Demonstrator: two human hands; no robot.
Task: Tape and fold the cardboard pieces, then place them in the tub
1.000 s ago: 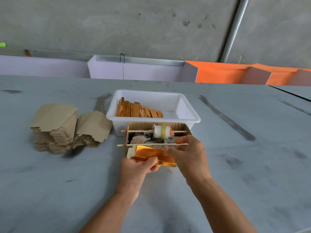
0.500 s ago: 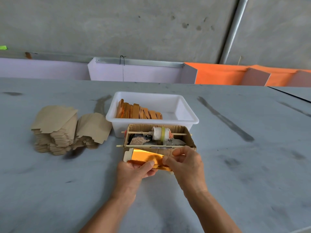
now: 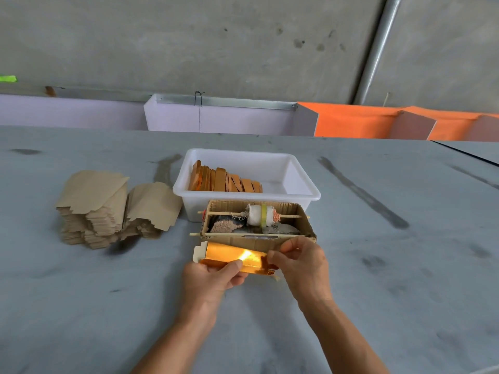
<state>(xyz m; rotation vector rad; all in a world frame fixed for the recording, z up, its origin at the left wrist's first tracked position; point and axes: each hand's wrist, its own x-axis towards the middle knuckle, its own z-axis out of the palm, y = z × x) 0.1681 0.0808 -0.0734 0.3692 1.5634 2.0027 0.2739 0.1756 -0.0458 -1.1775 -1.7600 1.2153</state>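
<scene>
A shiny gold cardboard piece [image 3: 229, 255] is held just above the table in front of a brown cardboard tape holder [image 3: 302, 230]. My left hand [image 3: 213, 276] grips its near edge, thumb on top. My right hand [image 3: 302, 263] pinches its right end with thumb and fingers. A white tape roll [image 3: 256, 215] sits on a wooden skewer across the holder. Behind it stands the white tub [image 3: 305, 190] with several folded orange-gold pieces [image 3: 224, 180] leaning in its left half.
Two stacks of flat brown cardboard pieces [image 3: 108, 203] lie on the grey table [image 3: 405, 279] left of the tub. Lilac and orange panels [image 3: 351, 121] line the far table edge below a concrete wall.
My right hand came back from the tape holder's front skewer to the gold piece's right end. Both hands and the piece drifted slightly toward me.
</scene>
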